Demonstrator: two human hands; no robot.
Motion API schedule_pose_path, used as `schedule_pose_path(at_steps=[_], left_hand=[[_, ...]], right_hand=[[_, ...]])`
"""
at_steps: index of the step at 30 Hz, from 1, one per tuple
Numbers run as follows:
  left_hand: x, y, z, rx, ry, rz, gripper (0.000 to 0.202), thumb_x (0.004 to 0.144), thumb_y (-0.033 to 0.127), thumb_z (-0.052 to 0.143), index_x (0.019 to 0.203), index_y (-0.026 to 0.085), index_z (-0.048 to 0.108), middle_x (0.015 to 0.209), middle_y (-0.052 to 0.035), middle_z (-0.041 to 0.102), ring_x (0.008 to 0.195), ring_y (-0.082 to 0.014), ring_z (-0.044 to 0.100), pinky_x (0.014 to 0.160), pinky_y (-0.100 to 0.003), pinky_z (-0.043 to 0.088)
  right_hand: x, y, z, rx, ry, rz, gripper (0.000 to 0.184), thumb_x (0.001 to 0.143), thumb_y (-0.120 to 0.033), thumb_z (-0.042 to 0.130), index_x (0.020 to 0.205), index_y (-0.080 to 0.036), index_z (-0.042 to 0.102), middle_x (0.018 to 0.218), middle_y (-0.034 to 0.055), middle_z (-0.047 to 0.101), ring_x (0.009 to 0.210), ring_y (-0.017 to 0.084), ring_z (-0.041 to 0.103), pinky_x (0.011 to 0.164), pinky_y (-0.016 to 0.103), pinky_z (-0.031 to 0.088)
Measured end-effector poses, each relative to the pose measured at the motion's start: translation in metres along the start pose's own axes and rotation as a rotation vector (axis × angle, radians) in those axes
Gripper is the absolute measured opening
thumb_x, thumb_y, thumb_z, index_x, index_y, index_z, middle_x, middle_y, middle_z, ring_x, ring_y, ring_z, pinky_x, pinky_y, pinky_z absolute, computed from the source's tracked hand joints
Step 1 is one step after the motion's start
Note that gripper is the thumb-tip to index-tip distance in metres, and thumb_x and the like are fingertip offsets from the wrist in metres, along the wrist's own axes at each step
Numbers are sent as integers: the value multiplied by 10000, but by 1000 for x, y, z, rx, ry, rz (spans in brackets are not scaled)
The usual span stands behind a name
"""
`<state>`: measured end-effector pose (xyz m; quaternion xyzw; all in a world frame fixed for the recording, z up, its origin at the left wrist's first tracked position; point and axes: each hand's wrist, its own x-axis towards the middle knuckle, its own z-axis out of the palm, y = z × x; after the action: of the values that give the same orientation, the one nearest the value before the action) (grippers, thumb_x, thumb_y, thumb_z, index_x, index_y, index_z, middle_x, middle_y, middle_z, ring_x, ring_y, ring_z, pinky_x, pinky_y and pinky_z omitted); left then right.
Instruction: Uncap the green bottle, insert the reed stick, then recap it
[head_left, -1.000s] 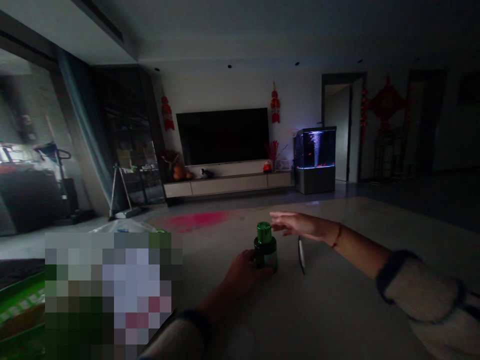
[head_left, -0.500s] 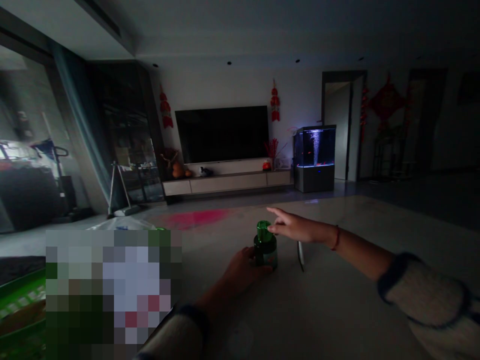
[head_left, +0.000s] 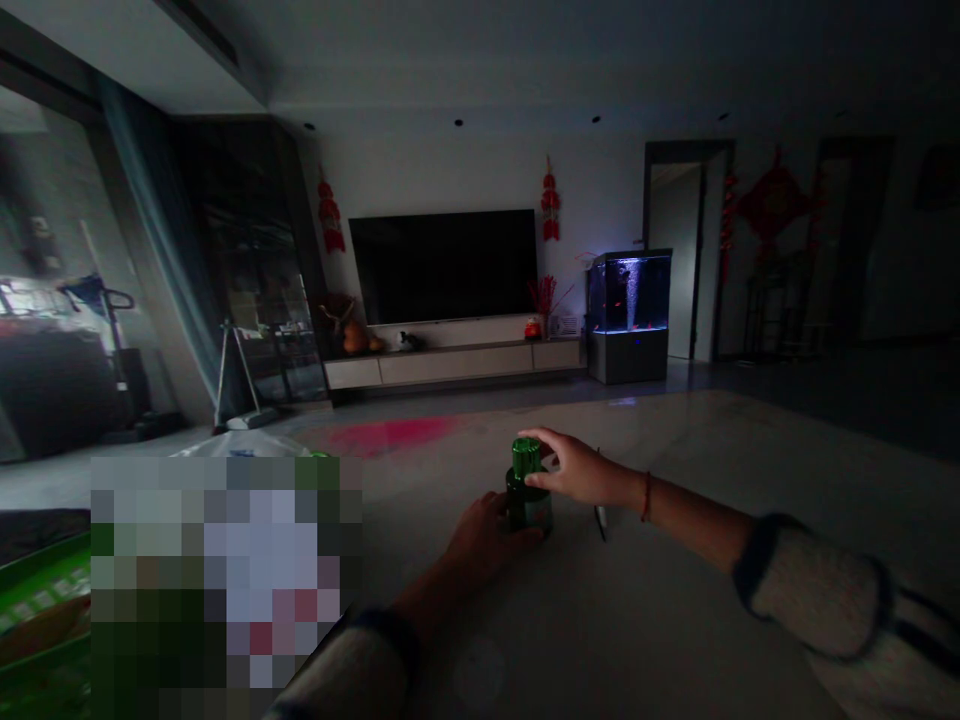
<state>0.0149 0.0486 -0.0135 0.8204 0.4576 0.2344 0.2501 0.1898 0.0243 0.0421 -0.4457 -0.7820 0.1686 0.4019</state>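
A dark green bottle [head_left: 537,511] with a shiny green cap [head_left: 526,456] stands upright on the pale tabletop [head_left: 645,630]. Wrapped around the bottle's lower body from the left is my left hand [head_left: 480,535], thumb in front and fingers behind. My right hand [head_left: 574,467] reaches in from the right, thumb and fingers closed about the cap. A slim, pen-like white and black object [head_left: 601,518] lies just right of the bottle, under my right forearm.
At the left are a green plastic basket [head_left: 45,580] and a clear plastic bag [head_left: 240,443], partly covered by a pixelated patch. A pink patch [head_left: 394,432] shows on the table's far side. Beyond stand a TV cabinet [head_left: 450,367] and a lit fish tank [head_left: 630,295].
My right hand has come down and left, going from a pointing finger at the cap to a grip around it. My left hand keeps its hold on the bottle.
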Motion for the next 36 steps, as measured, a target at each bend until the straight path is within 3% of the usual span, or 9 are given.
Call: schedule_pose_path(at_steps=[5, 7, 10, 14, 18, 25, 28, 31, 36], left_hand=[[0, -1, 1, 71, 60, 47, 495, 625, 502, 565, 1008, 189, 575, 1007, -76, 596, 901, -228, 559, 758, -302, 419], [0, -1, 1, 67, 67, 44, 496, 620, 496, 572, 1008, 187, 574, 1009, -73, 599, 905, -227, 559, 763, -300, 416], [-1, -1, 1, 87, 76, 42, 517, 590, 488, 601, 1012, 190, 574, 1008, -74, 597, 905, -230, 556, 764, -301, 415], [-1, 1, 1, 136, 102, 41, 537, 587, 492, 600, 1036, 198, 570, 979, -72, 599, 895, -234, 551, 758, -311, 409], [5, 4, 3, 187, 105, -4, 481, 587, 464, 604, 999, 216, 594, 981, -70, 602, 885, -240, 550, 730, -313, 401], [21, 4, 9, 161, 159, -40, 545, 664, 367, 571, 1174, 238, 424, 1102, -57, 575, 974, -226, 534, 773, -302, 382], [26, 4, 8, 187, 249, -132, 471, 753, 233, 461, 1206, 208, 337, 1150, -78, 541, 1007, -207, 525, 771, -290, 390], [31, 4, 9, 165, 334, -162, 464, 731, 63, 387, 1182, 149, 322, 1141, -114, 534, 1001, -177, 527, 781, -265, 393], [43, 3, 22, -113, 182, 3, 520, 669, 44, 453, 1156, 180, 328, 1067, -74, 586, 884, -141, 577, 747, -245, 428]], right_hand=[[2, 6, 0, -24, 38, 52, 574, 629, -313, 665, 1138, -163, 448, 993, 72, 579, 848, 163, 544, 760, 306, 430], [4, 10, -6, 30, -20, 83, 585, 645, -353, 651, 1150, -147, 442, 1010, 81, 570, 874, 159, 540, 749, 281, 432], [6, 18, -22, -62, -165, 261, 465, 712, -386, 574, 1082, -113, 511, 925, 91, 601, 788, 154, 569, 668, 255, 440], [0, 34, -41, -495, -275, 463, 220, 677, -277, 605, 821, -114, 636, 746, 89, 633, 757, 193, 587, 635, 259, 425], [-4, 53, -34, -530, -287, 552, 126, 609, -186, 637, 717, -121, 645, 601, 69, 626, 609, 184, 597, 526, 245, 420], [4, 68, -8, -457, -266, 540, 257, 630, -90, 535, 869, -123, 624, 659, 77, 651, 518, 140, 575, 443, 199, 388], [5, 67, -4, -439, -238, 459, 306, 613, -90, 528, 905, -119, 617, 765, 89, 660, 619, 141, 590, 508, 190, 392], [6, 65, -1, -412, -228, 401, 343, 621, -101, 504, 947, -120, 610, 814, 83, 660, 659, 137, 591, 544, 189, 390], [9, 61, 4, -313, -202, 335, 309, 646, -151, 496, 926, -103, 618, 814, 93, 661, 681, 149, 590, 537, 192, 383]])
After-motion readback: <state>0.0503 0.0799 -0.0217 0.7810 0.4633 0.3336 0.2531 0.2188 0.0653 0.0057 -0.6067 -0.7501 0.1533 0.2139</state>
